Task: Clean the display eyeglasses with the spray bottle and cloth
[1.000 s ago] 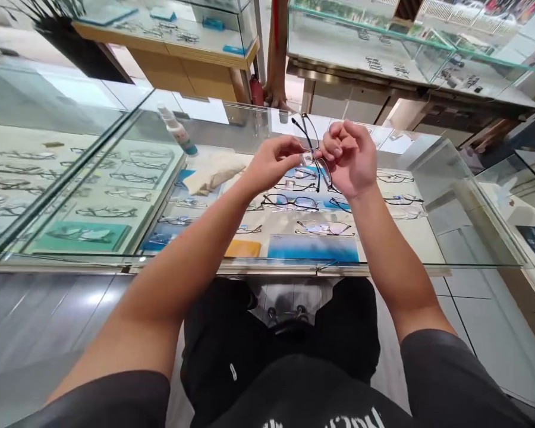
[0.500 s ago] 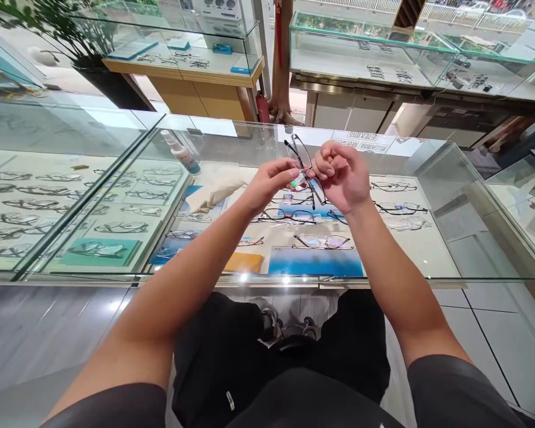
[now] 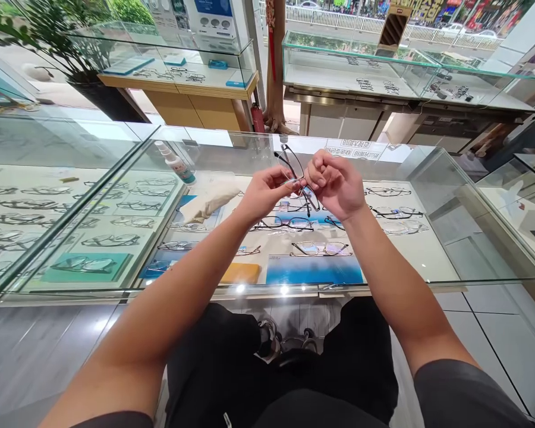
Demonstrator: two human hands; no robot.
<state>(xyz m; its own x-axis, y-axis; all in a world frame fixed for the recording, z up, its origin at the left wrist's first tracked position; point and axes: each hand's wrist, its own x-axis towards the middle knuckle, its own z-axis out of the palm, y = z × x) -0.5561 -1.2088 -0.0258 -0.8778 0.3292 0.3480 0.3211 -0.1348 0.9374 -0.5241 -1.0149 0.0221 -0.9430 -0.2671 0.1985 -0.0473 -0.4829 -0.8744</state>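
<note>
Above the glass counter, a pair of eyeglasses (image 3: 311, 196) with thin dark rims is held between my two hands, its temple arms pointing up and down. My left hand (image 3: 267, 187) pinches the frame near its middle with thumb and fingertips. My right hand (image 3: 336, 181) has its fingers curled and its fingertips at the same frame, close to the left fingertips. The hands partly cover the frame, so the exact grip points are hidden. Beneath them, under the glass, lie more eyeglasses (image 3: 286, 224) in rows.
A spray bottle (image 3: 176, 163) and a beige cloth (image 3: 209, 201) are at the left of the hands. An orange case (image 3: 241, 273) and a blue card (image 3: 314, 270) lie near the counter's front edge. Other display cases (image 3: 352, 77) stand beyond, with a potted plant (image 3: 84, 71) at the left.
The eyeglasses have turned a little in my hands, and the lower lens now shows more openly. The camera view has tilted slightly upward. Both hands stay on the frame.
</note>
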